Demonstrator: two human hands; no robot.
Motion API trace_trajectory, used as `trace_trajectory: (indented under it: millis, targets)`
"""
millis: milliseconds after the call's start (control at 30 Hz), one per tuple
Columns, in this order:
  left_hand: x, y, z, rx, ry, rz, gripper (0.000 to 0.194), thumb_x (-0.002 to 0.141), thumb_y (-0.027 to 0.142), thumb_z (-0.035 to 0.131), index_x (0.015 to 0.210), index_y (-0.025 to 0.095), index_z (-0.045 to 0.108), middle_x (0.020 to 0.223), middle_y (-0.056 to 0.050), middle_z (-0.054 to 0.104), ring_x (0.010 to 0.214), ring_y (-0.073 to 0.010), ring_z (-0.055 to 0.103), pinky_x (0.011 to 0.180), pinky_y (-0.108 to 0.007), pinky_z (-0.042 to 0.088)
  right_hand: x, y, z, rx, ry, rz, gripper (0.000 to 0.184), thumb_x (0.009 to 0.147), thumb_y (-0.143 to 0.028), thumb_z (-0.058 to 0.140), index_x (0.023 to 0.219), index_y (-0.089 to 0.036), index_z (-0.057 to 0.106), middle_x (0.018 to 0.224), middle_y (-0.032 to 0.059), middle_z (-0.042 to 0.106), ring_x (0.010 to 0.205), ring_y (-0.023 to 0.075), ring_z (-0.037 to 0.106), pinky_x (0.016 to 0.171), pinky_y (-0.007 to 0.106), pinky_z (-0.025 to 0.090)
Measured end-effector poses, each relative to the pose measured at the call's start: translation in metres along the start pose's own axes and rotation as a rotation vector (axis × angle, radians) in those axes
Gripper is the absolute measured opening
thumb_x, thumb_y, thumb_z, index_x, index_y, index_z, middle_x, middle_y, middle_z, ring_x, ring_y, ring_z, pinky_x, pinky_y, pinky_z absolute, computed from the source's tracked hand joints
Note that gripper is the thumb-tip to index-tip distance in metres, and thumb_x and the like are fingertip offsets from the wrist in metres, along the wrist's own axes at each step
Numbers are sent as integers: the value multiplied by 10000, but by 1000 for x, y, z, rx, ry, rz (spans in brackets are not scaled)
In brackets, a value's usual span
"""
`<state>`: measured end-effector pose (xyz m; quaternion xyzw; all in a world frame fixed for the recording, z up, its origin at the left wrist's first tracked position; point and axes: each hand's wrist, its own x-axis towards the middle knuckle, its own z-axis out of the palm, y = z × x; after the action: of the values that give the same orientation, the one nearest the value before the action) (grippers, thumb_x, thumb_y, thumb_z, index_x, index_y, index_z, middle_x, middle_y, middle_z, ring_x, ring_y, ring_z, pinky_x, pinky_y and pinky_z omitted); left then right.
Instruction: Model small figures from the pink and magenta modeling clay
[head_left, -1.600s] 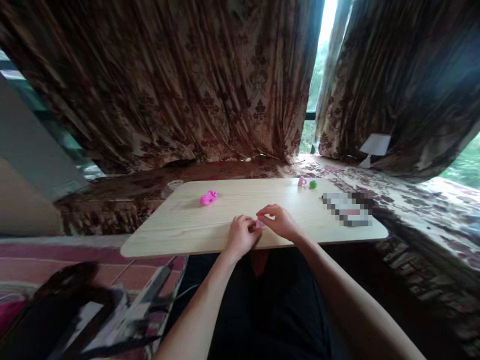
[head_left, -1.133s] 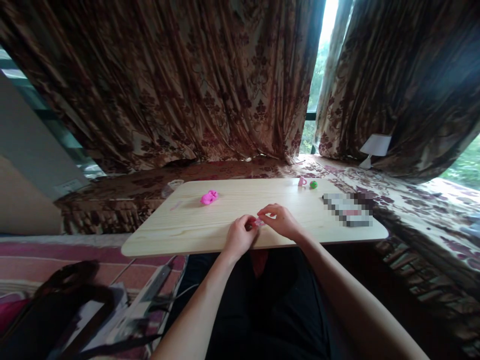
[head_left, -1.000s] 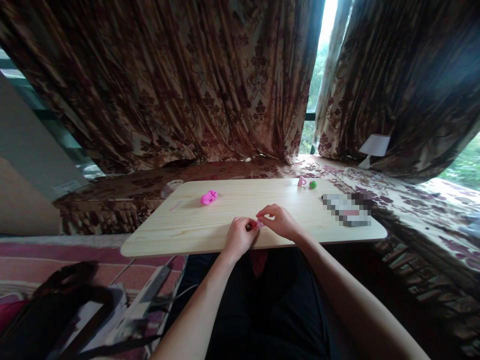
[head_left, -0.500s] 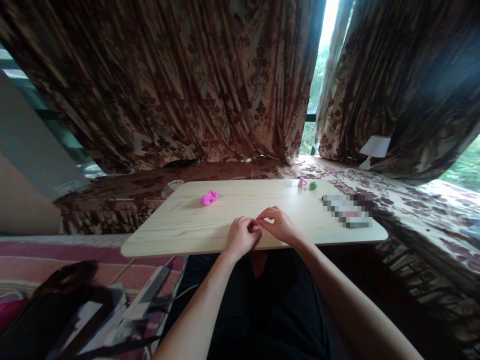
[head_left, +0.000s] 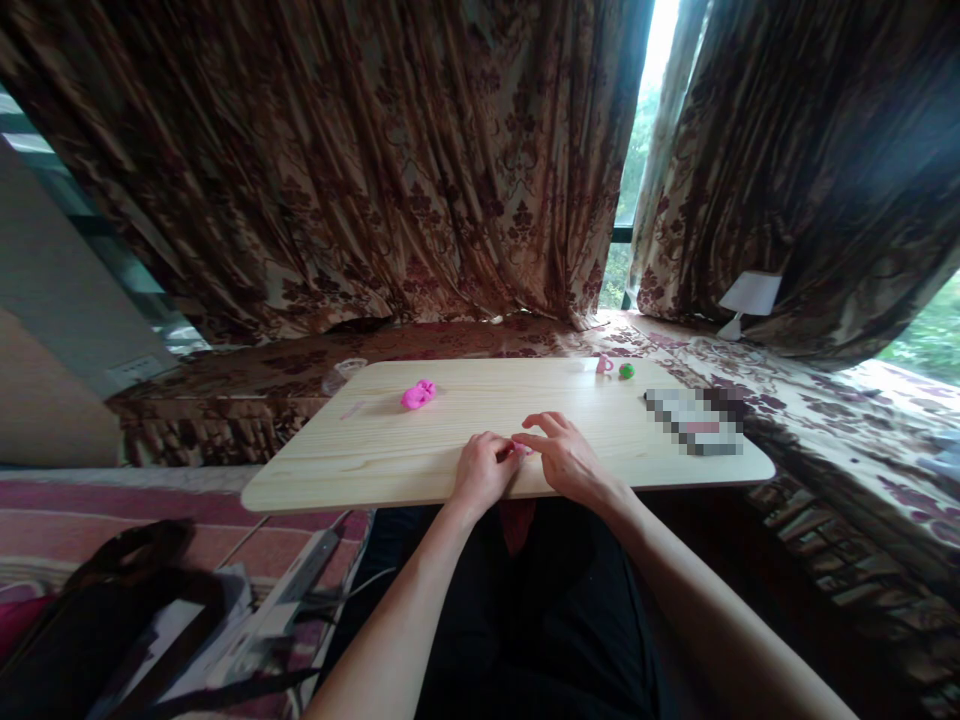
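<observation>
My left hand (head_left: 484,472) rests by the table's near edge, its fingers closed on a small pink piece (head_left: 520,449) that looks like modelling clay. Most of that piece is hidden by the fingers. Over it from the right comes my right hand (head_left: 568,458), fingers apart, one fingertip at or very near the pink piece; whether it touches I cannot tell. Farther off to the left lies a bright pink lump (head_left: 418,396), soft-looking and uneven. Near the far edge stand a small pale pink cup-like shape with a loop handle (head_left: 604,366) and a green ball (head_left: 626,371).
The light wooden table (head_left: 360,450) has rounded corners. A blurred-out flat object (head_left: 694,424) lies at its right. Behind the far left edge sits a clear container (head_left: 347,374). A white lamp (head_left: 750,298) stands back right; a dark bag (head_left: 112,610) lies lower left.
My right hand has opened from a pinch at the pink piece and its fingers are now spread above it. More of the pink piece shows. My left hand has hardly moved.
</observation>
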<state>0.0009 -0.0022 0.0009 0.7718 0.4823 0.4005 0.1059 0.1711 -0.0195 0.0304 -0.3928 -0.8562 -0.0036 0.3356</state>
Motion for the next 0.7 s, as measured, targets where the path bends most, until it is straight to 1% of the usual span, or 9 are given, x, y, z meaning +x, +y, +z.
trace_trajectory:
  millis: [100,267,333,433,500,600,700]
  targets:
    - [-1,1,-1,-2,1,5,240,787,385,546,790,205,705,799,-52,659,803,-185,566,763,-306,416,-6,-2,3,-48,6,17,518,750,3,420,1128,-292,615,1139,70,537,1061,233,426,882,397,397]
    - [-1,2,-1,-16,5,7,223,783,370,555,793,205,706,796,-52,659,806,-185,566,768,-308,417,-7,-4,6,-2,48,27,569,731,15,409,1200,-270,562,1121,75,547,1061,231,425,900,402,394]
    - [0,2,-1,-26,6,5,213,780,360,561,787,204,705,802,-54,660,811,-186,564,774,-310,413,-7,-4,7,67,54,37,558,727,15,415,1179,-269,578,1119,72,553,1072,231,424,921,409,382]
    - [0,3,-2,-48,-1,2,200,763,361,579,779,206,705,791,-51,660,807,-187,563,775,-309,408,-5,-1,9,250,96,106,529,713,22,419,1108,-266,622,1095,60,574,1078,222,436,948,407,369]
    - [0,3,-2,-71,-8,-3,193,752,361,590,789,211,706,786,-47,663,804,-186,568,779,-308,408,-4,5,12,336,156,171,545,724,17,399,1167,-248,574,1107,58,572,1086,204,444,957,396,372]
    - [0,4,-3,-116,-7,-20,181,737,353,607,774,205,704,787,-48,674,820,-195,580,797,-315,410,-1,17,17,398,222,264,511,768,-28,383,1227,-221,500,1108,66,575,1072,184,479,890,368,432]
    - [0,4,-3,-188,-5,-48,191,751,343,591,802,194,699,805,-48,693,820,-197,604,791,-308,432,0,21,24,495,223,338,376,811,-137,438,1171,-197,528,1015,68,624,948,167,570,750,308,497]
